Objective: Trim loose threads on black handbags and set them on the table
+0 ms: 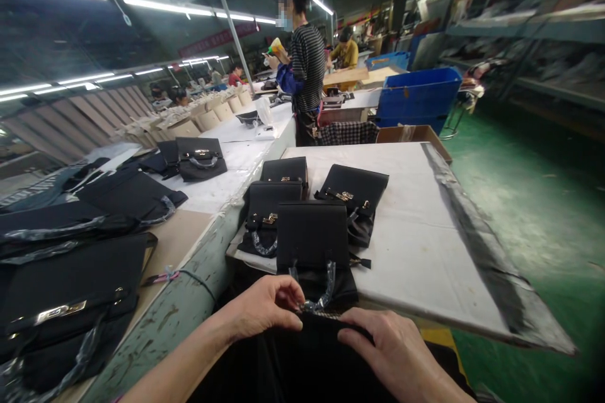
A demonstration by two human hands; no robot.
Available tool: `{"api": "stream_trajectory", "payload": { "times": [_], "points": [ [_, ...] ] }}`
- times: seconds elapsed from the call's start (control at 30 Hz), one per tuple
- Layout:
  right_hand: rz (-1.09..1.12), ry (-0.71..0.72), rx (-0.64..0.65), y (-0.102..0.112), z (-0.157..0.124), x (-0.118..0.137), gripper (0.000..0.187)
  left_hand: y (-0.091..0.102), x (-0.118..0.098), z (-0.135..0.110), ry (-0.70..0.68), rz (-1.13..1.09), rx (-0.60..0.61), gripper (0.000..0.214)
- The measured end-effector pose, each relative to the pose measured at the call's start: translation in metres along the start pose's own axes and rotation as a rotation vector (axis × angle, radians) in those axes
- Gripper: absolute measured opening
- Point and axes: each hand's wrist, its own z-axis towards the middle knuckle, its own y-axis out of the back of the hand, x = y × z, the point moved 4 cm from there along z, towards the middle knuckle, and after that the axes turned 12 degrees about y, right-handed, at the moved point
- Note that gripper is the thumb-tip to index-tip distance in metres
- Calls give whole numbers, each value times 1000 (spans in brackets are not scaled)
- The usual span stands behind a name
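Directly in front of me, a black handbag (312, 236) lies on the near end of the white-topped table, its plastic-wrapped handle (329, 280) pointing toward me. My left hand (265, 308) pinches the black edge of the bag's near end, with thumb and fingers close together. Across from it, my right hand (382, 337) grips the same edge, fingers curled over it. Between the two hands runs a thin, light-coloured strip along that edge; its kind is too small to make out. The dark material below merges with my dark clothing.
Other black handbags (352, 186) with gold clasps sit just beyond on the white table (411, 220). At left, a long bench (236, 164) carries several more bags (70, 302) and pink-handled scissors (163, 276). A co-worker (307, 56) stands ahead near a blue bin (418, 97).
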Motion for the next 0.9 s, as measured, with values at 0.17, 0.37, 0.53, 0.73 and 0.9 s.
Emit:
{"api": "stream_trajectory", "payload": {
  "times": [0.17, 0.37, 0.53, 0.73, 0.9],
  "points": [
    [-66, 57, -24, -4, -2, 4, 14, 3, -3, -6, -58, 95, -90, 17],
    [-163, 184, -101, -7, -6, 14, 15, 5, -7, -13, -99, 189, -144, 12],
    [-226, 272, -162, -10, -10, 22, 19, 5, -8, -17, -115, 209, -127, 9],
    [-319, 293, -186, -9, -13, 29, 19, 7, -11, -27, -169, 216, -114, 10],
    [-304, 267, -157, -9, -9, 34, 18, 9, -14, -33, -199, 243, -139, 10]
  ]
}}
